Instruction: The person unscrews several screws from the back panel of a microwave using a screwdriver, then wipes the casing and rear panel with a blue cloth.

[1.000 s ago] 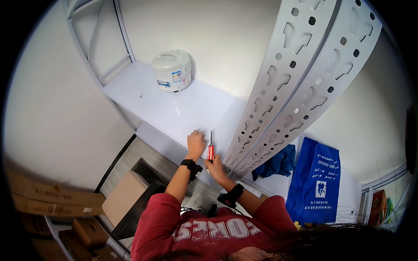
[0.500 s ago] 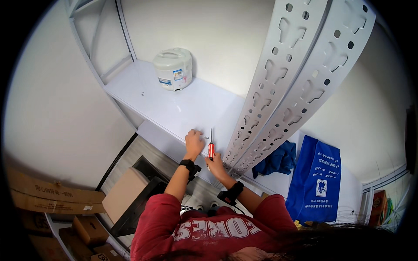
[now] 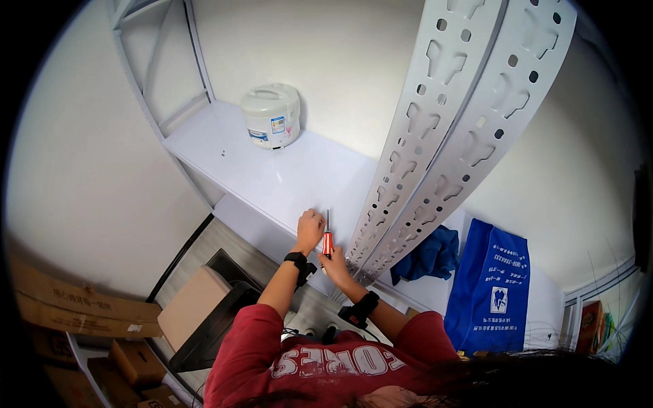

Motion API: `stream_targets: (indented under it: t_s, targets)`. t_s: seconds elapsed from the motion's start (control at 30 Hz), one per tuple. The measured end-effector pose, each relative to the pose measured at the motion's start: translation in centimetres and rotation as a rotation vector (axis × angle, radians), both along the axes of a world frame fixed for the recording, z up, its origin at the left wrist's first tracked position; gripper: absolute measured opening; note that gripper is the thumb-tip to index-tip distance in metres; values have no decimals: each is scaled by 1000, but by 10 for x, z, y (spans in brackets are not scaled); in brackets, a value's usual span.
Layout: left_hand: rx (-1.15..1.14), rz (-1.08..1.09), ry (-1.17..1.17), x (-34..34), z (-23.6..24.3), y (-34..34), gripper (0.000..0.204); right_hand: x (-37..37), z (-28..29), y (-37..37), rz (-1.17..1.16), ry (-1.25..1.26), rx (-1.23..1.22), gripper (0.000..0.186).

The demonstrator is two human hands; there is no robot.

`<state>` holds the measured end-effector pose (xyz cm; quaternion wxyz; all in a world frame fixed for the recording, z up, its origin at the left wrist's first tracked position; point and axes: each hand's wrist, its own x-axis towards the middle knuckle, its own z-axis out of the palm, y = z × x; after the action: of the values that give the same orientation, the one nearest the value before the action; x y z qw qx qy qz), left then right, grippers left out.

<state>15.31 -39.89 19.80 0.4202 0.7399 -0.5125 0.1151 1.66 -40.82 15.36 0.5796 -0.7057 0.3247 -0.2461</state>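
At left, we see the cooker (image 3: 272,117) on the shelf (image 3: 252,178). Our left hand (image 3: 311,230)'s grip is curled; we cannot tell whether it pinches anything. Small metal bits beside it have just left view, so its fingers probably cover them. The screwdriver (image 3: 328,242) points away over the shelf, clasped in our right hand (image 3: 334,264)'s grip, near the post (image 3: 425,146).
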Motion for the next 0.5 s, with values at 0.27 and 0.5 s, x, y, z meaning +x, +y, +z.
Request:
stream_targets:
  t_s: [0.27,0.5]
  targets:
    - [-10,82,303,-6,25,24,5,-20,24,16,105,3,-170,35]
    - [-175,256,228,-15,22,67,8,-48,53,43,174,23,-371,41]
